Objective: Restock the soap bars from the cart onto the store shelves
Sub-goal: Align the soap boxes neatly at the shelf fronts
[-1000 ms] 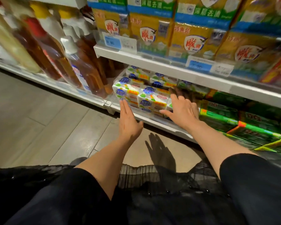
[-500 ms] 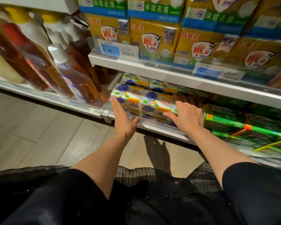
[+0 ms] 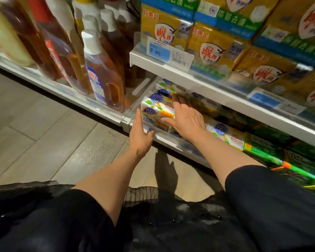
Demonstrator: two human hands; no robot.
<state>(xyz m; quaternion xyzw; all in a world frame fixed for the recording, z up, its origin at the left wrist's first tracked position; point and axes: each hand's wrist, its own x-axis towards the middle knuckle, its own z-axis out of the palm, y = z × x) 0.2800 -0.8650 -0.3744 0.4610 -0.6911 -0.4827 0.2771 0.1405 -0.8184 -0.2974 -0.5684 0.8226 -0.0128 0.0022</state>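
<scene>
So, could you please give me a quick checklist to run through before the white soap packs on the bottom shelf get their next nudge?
1. Left hand flat against the left end of the white soap packs: ok.
2. Right hand laid open over the top of the stack: ok, fingers straight.
3. Front packs square with the bottom shelf lip: cannot tell, the hands cover the edge.
4. Free room behind the stack: cannot tell, the upper shelf hides the back.
5. Clear divider between the packs and the amber bottle: ok, in place.
6. More soap in hand to add: not ok, neither hand holds a pack.
</scene>
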